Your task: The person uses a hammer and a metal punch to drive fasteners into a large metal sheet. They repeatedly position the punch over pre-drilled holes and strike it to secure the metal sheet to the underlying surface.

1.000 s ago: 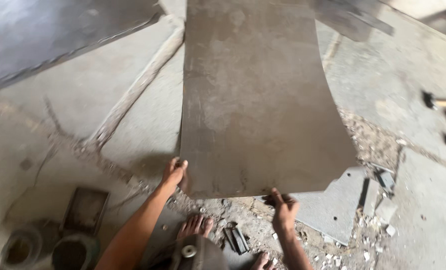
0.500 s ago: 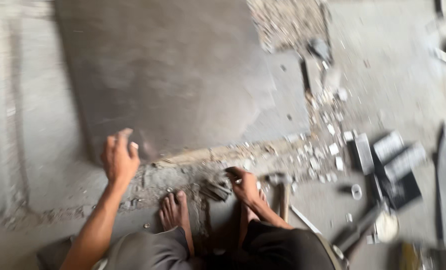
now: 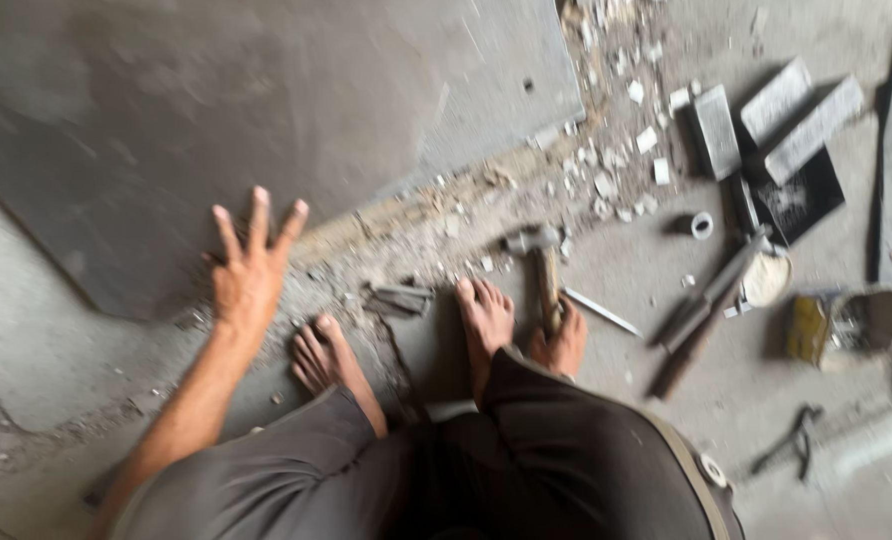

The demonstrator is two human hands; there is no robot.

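Single head view (worn camera), looking steeply down, close over knees, feet and floor (image 3: 666, 300)

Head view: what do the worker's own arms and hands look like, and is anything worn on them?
Both are bare. The left hand and its forearm show no glove, sleeve, watch or ring. The right hand is also ungloved; its arm is hidden behind the knee. The picture is blurred, so small marks cannot be made out.

stone slab (image 3: 266, 110): large, flat, dark grey, lying on the floor, fills upper left of frame, near corner low at left | hammer (image 3: 541, 262): metal head up, wooden handle down, centre frame, lower handle gripped
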